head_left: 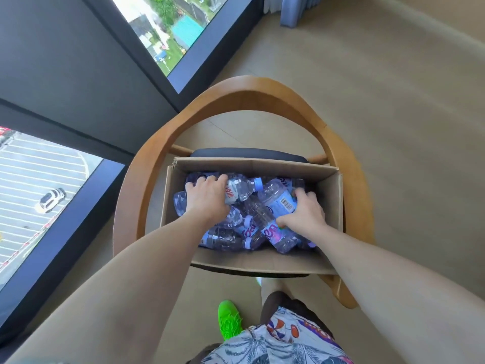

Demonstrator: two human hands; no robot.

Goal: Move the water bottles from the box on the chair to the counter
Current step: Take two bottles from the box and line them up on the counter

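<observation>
An open cardboard box [328, 195] stands on a wooden chair [236, 88] with a dark seat cushion. Several clear water bottles with pale blue caps and labels lie jumbled inside it. My left hand [207, 198] is down in the box's left half, fingers curled over a bottle [240, 190] lying on its side with its cap pointing right. My right hand [305, 211] is in the right half, thumb and fingers wrapped round a tilted bottle [278, 203] that shows a barcode label. The counter is out of view.
Floor-to-ceiling windows with dark frames [147, 74] run along the left. Beige floor [393, 101] spreads to the right and behind the chair. A blue curtain [296, 9] hangs at the top. My green shoe [229, 321] stands just before the chair.
</observation>
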